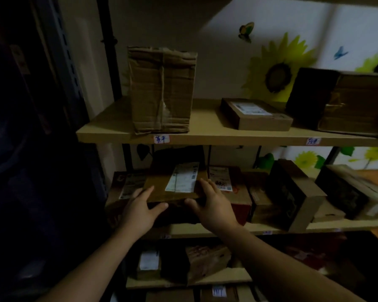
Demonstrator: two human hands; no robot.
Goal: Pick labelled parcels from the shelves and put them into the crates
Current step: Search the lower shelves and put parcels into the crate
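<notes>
A dim storeroom shelf unit, seen from above the person's arms. On the middle shelf, a flat cardboard parcel with a white shipping label on top lies on other boxes, below the tall crumpled carton that stands on the shelf above. The left hand clasps the parcel's left front corner, fingers on top, thumb under the front edge. The right hand clasps its right front corner the same way, just left of a red-sided box. The parcel looks stiff, thin and probably light, its tape possibly slick; holding both corners, thumbs beneath, should keep it level. No crate is in view.
</notes>
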